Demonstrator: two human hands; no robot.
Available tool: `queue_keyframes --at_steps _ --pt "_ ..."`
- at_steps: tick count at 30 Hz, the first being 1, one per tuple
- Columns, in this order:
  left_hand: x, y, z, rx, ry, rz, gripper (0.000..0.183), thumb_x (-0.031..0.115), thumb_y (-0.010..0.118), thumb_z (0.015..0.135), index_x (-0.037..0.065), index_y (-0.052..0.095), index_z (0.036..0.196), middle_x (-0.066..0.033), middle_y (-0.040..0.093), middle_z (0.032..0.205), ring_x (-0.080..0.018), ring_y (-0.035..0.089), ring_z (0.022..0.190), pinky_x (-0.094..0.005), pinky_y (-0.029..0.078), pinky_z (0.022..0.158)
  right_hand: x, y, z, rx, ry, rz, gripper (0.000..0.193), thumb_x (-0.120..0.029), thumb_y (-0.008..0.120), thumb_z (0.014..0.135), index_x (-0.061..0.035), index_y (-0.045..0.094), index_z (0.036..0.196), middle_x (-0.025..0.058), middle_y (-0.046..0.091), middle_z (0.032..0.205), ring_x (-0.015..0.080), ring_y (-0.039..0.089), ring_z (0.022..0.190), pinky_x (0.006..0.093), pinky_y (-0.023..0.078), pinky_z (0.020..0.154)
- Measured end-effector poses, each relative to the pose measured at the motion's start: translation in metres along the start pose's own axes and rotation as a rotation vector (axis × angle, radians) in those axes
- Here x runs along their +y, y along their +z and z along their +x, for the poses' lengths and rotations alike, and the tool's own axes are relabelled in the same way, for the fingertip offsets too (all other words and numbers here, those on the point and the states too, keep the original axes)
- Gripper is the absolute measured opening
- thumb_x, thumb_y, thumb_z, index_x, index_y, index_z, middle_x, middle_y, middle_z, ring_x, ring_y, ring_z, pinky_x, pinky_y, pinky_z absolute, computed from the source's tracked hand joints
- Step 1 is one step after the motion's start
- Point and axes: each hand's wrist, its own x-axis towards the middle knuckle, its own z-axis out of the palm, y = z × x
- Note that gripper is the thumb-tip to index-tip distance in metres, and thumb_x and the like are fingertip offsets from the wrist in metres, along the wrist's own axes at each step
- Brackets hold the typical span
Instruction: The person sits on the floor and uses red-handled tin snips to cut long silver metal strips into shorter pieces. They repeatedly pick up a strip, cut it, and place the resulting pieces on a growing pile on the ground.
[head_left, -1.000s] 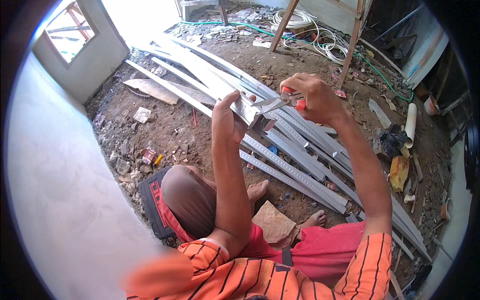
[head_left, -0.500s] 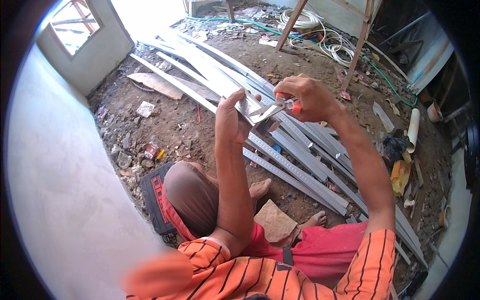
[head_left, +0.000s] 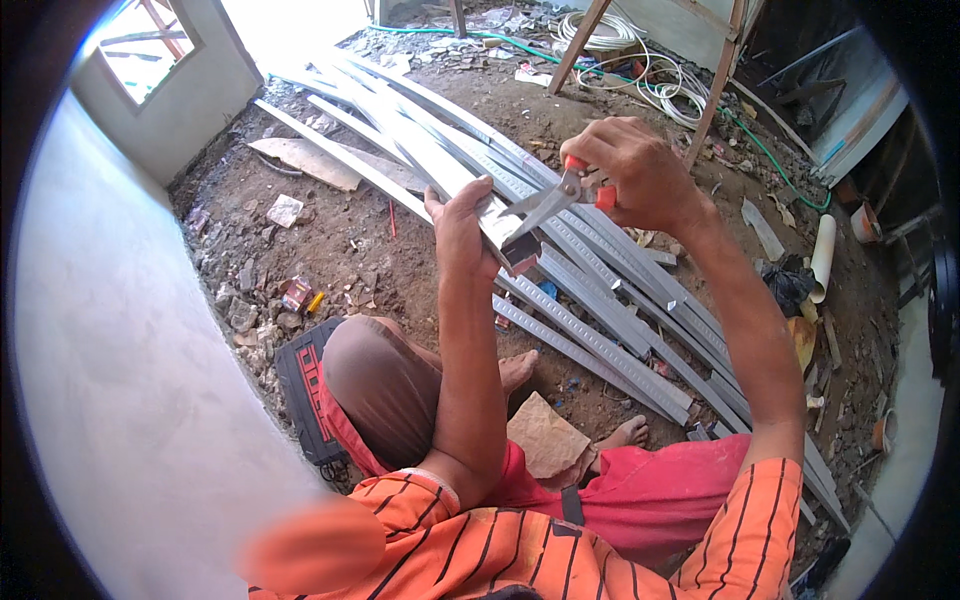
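My left hand (head_left: 465,225) grips the near end of a shiny metal channel (head_left: 497,220), fingers wrapped round its side. The channel runs away toward the bright opening at the far left. My right hand (head_left: 640,175) is closed on the red handles of a pair of tin snips (head_left: 565,195). Their blades are spread and lie at the channel's cut end, close by my left thumb. Below the channel's end shows a dark, open hollow. Under both hands lie several perforated metal strips (head_left: 600,345) on the dirt floor.
A black and red tool case (head_left: 305,395) stands by my left knee, next to the pale wall (head_left: 130,350). A flat stone slab (head_left: 545,437) lies between my feet. Wooden legs (head_left: 580,45), coiled white cable (head_left: 600,32) and a green hose (head_left: 770,160) are farther off.
My right hand has shifted slightly up and right with the tin snips, and their blades are now wider apart. The channel's end has tilted a little, showing its hollow.
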Motion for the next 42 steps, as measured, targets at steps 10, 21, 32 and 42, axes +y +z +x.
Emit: queue_keyframes --at_steps 10,21,32,42 --pt "-0.008 0.001 -0.005 0.11 -0.019 0.117 0.1 -0.005 0.056 0.075 0.009 -0.021 0.138 -0.0267 0.04 0.116 -0.0339 0.058 0.096 -0.0487 0.055 0.076 -0.009 -0.004 0.001 -0.094 -0.081 -0.193 0.015 -0.007 0.059 0.072 -0.0129 0.059 0.086 0.0036 0.058 0.077 0.023 0.061 0.081 0.037 0.045 0.08" --pt "-0.015 0.001 -0.006 0.118 -0.036 0.152 0.1 -0.005 0.055 0.074 0.009 -0.02 0.138 -0.0265 0.041 0.115 -0.0339 0.058 0.096 -0.0472 0.055 0.077 0.002 -0.005 0.004 -0.285 -0.085 -0.133 0.012 -0.017 0.061 0.069 -0.0107 0.056 0.077 0.0062 0.056 0.068 0.0236 0.06 0.07 0.0361 0.047 0.07" --pt "-0.017 -0.021 0.007 -0.06 -0.094 -0.037 0.044 0.001 0.056 0.081 0.0 0.033 0.118 -0.0164 0.051 0.099 -0.0232 0.061 0.083 -0.0344 0.058 0.062 -0.014 0.005 -0.006 0.072 0.265 0.246 0.027 -0.012 0.067 0.072 -0.0055 0.055 0.095 0.0124 0.059 0.078 0.0261 0.061 0.07 0.0358 0.048 0.067" --pt "0.038 0.009 -0.016 -0.026 -0.08 -0.175 0.024 0.017 0.058 0.081 -0.003 0.052 0.092 -0.0108 0.057 0.073 -0.0192 0.061 0.065 -0.0304 0.056 0.06 -0.047 0.064 -0.042 0.175 0.465 0.561 0.035 0.004 0.057 0.066 -0.002 0.055 0.1 0.0146 0.06 0.09 0.029 0.061 0.087 0.0352 0.047 0.079"
